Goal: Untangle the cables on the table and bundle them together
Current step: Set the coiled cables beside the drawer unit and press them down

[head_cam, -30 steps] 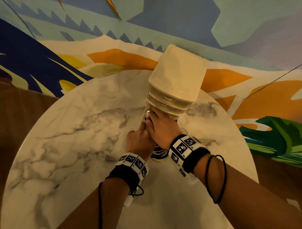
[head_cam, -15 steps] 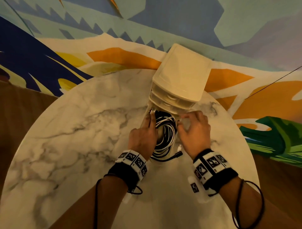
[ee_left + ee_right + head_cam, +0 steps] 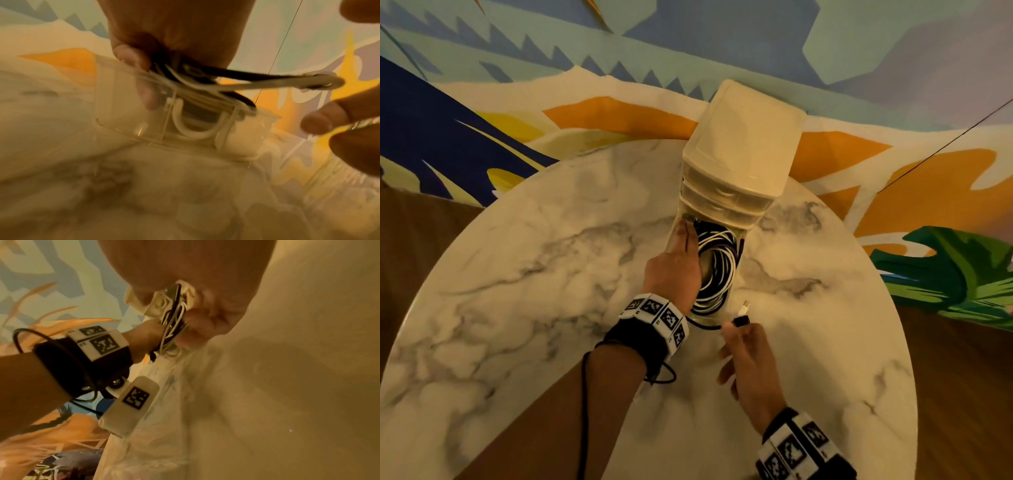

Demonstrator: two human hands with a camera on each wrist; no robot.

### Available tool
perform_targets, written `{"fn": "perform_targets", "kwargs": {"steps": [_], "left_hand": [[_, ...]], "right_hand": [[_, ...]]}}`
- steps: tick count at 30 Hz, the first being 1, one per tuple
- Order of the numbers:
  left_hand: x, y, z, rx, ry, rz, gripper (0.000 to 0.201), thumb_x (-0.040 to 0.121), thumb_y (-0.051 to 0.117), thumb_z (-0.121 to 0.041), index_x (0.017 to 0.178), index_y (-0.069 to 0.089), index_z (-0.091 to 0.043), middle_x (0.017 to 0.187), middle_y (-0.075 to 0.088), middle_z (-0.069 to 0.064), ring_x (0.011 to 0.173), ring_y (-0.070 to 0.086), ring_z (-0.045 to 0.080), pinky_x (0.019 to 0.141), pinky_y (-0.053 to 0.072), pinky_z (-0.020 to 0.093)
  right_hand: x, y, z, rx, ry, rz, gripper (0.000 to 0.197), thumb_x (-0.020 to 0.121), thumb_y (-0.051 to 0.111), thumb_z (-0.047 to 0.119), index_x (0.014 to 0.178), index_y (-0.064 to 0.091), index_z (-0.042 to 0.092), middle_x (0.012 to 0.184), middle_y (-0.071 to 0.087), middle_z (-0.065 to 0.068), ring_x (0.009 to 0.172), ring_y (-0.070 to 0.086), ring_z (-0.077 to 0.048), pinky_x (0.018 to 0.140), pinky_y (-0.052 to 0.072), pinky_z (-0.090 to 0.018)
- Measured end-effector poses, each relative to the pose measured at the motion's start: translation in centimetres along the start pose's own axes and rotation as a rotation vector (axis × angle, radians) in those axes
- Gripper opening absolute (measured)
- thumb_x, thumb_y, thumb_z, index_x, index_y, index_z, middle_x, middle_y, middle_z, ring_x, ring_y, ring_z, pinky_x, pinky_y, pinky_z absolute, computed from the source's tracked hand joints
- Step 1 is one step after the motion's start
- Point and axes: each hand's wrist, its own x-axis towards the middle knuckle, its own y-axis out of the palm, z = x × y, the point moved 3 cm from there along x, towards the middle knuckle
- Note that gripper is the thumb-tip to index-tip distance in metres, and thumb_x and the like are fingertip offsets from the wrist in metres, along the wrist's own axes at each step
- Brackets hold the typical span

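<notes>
A coil of black and white cables (image 3: 717, 267) lies in the pulled-out clear bottom drawer (image 3: 123, 113) of a cream drawer unit (image 3: 746, 137). My left hand (image 3: 674, 270) reaches into the drawer along the coil's left side. In the left wrist view its fingers curl round the cable strands (image 3: 185, 76). Two cable ends trail over the drawer's front, a white plug (image 3: 743, 307) and a black plug (image 3: 741, 321). My right hand (image 3: 750, 359) is just in front of the drawer, fingertips pinching the black plug. The right wrist view shows the coil (image 3: 174, 321) edge-on.
The round marble table (image 3: 534, 274) carries only the drawer unit, which stands at its far edge with its upper drawers closed. A patterned carpet and brown floor surround the table. A thin dark line crosses the carpet at the far right (image 3: 945, 144).
One second ago both hands were together at the drawer front. The drawer has come out, showing the coil. My right hand has drawn back to the plugs; the left hand reaches deeper in.
</notes>
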Motion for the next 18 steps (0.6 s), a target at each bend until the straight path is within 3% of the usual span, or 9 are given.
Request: {"fn": "perform_targets", "kwargs": {"steps": [3,7,10,12,13,16,18], "left_hand": [[-0.1,0.0,0.0,-0.004,-0.004,-0.006,0.062,0.099,0.033,-0.024,0.15,-0.001,-0.011,0.159,-0.004,0.0,0.093,0.062,0.029,0.063,0.036,0.032],[-0.2,0.0,-0.2,-0.018,-0.008,0.006,0.064,0.098,0.034,-0.02,0.15,-0.001,-0.011,0.159,-0.006,0.001,0.091,0.062,0.031,0.062,0.036,0.033],[-0.1,0.0,0.1,-0.044,0.014,0.0,0.061,0.1,0.03,-0.035,0.15,0.002,-0.013,0.159,-0.005,-0.002,0.088,0.062,0.031,0.062,0.035,0.033],[-0.2,0.1,0.6,-0.094,0.029,-0.011,0.059,0.1,0.024,-0.041,0.151,0.005,-0.018,0.159,-0.004,-0.007,0.085,0.063,0.031,0.063,0.035,0.032],[-0.2,0.2,0.9,-0.12,0.039,-0.014,0.059,0.099,0.023,-0.042,0.151,0.006,-0.02,0.159,-0.003,-0.009,0.086,0.063,0.031,0.064,0.037,0.032],[-0.4,0.3,1.5,-0.172,0.06,-0.03,0.057,0.099,0.023,-0.041,0.151,0.007,-0.021,0.159,-0.003,-0.012,0.083,0.063,0.031,0.065,0.04,0.032],[-0.6,0.3,1.3,-0.177,0.062,-0.04,0.057,0.1,0.023,-0.039,0.151,0.006,-0.02,0.159,-0.004,-0.011,0.082,0.064,0.03,0.063,0.041,0.032]], "right_hand": [[0.4,1.7,-0.5,0.006,0.009,0.147,0.028,0.095,0.049,0.037,0.096,0.057,0.01,0.084,0.068,-0.011,0.051,0.059,-0.018,0.035,0.033,-0.023],[2.4,2.2,2.2,0.103,-0.06,-0.002,0.029,0.1,0.042,0.026,0.086,0.06,0.009,0.064,0.063,-0.01,0.043,0.054,-0.013,0.034,0.034,-0.022],[3.7,2.1,4.1,-0.025,-0.185,-0.086,0.039,0.101,0.04,0.032,0.071,0.057,0.013,0.053,0.057,-0.004,0.045,0.051,-0.012,0.046,0.042,-0.024],[4.8,2.0,5.2,-0.225,-0.254,-0.078,0.045,0.101,0.034,0.037,0.067,0.054,0.015,0.063,0.058,-0.007,0.063,0.057,-0.022,0.064,0.044,-0.033],[5.5,2.0,5.8,-0.414,-0.279,-0.016,0.045,0.102,0.03,0.035,0.073,0.056,0.013,0.074,0.06,-0.01,0.074,0.059,-0.028,0.07,0.044,-0.036],[6.4,2.1,7.9,-0.871,-0.261,0.138,0.031,0.102,0.027,0.017,0.116,0.049,0.001,0.108,0.06,-0.022,0.1,0.058,-0.037,0.08,0.044,-0.041],[6.5,2.2,9.4,-1.035,-0.237,0.227,0.031,0.1,0.028,0.011,0.123,0.044,-0.002,0.117,0.057,-0.024,0.106,0.056,-0.039,0.082,0.045,-0.041]]}}
